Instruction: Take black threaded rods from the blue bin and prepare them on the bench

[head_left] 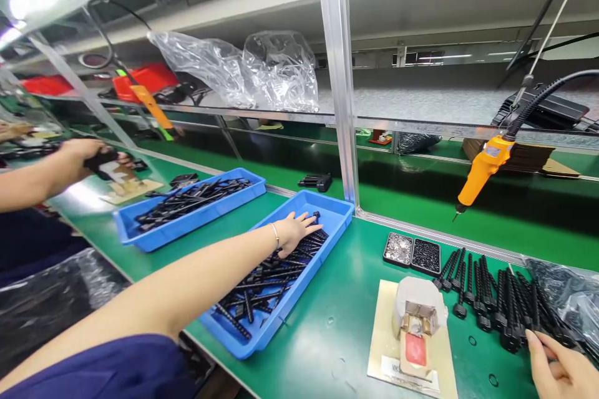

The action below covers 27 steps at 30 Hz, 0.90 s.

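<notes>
My left hand (pixel 294 230) reaches into a blue tray (pixel 341 215) holding several long black ribbed plastic parts (pixel 264 287), fingers spread over the pile and touching it. My right hand (pixel 559 369) sits at the lower right, its fingers resting on a row of black parts (pixel 496 299) laid out on the green table; whether it grips one is unclear. A small fixture with a red insert (pixel 416 330) stands on a beige card between my hands.
A second blue tray (pixel 154 234) of black parts lies to the left, where a co-worker's hand (pixel 82 156) holds a dark tool. An orange electric screwdriver (pixel 482 171) hangs at right. Two small screw trays (pixel 412 254) sit by an aluminium post (pixel 341 106).
</notes>
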Available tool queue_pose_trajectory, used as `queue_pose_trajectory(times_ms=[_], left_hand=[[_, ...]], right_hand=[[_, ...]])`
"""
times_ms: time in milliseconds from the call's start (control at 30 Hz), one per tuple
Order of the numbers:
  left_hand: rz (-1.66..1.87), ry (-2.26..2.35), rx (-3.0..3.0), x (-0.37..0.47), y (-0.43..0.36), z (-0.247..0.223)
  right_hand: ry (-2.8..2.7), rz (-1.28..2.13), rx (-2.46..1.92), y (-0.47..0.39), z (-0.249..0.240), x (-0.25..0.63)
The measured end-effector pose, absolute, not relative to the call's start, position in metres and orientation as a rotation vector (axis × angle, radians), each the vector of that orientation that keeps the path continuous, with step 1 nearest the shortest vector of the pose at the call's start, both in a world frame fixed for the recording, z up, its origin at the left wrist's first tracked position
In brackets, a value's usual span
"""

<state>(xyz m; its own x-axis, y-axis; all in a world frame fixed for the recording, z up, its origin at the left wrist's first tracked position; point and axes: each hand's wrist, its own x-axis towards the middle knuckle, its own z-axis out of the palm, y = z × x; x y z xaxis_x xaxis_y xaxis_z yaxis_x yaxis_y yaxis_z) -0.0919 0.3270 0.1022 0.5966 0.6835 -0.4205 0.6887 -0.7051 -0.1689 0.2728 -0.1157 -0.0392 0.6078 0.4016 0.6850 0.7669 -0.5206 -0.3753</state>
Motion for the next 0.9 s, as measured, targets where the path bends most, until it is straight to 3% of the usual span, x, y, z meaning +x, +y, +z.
queue_pose_trajectory(times_ms=[133, 300, 900], left_hand=[[-0.836, 1.11, 2.837, -0.077, 0.331, 0.094], [-0.771, 1.077, 2.968, -0.085, 0.332, 0.103], [-0.713, 1.46, 2.887, -0.086, 0.346, 0.075]], right_hand=[[-0.885, -0.778, -2.258, -0.113, -0.021, 0.251], [-0.968, -0.638, -2.252, -0.108, -0.011, 0.244], [-1.14, -0.386, -2.178, -0.121, -0.041, 0.274]])
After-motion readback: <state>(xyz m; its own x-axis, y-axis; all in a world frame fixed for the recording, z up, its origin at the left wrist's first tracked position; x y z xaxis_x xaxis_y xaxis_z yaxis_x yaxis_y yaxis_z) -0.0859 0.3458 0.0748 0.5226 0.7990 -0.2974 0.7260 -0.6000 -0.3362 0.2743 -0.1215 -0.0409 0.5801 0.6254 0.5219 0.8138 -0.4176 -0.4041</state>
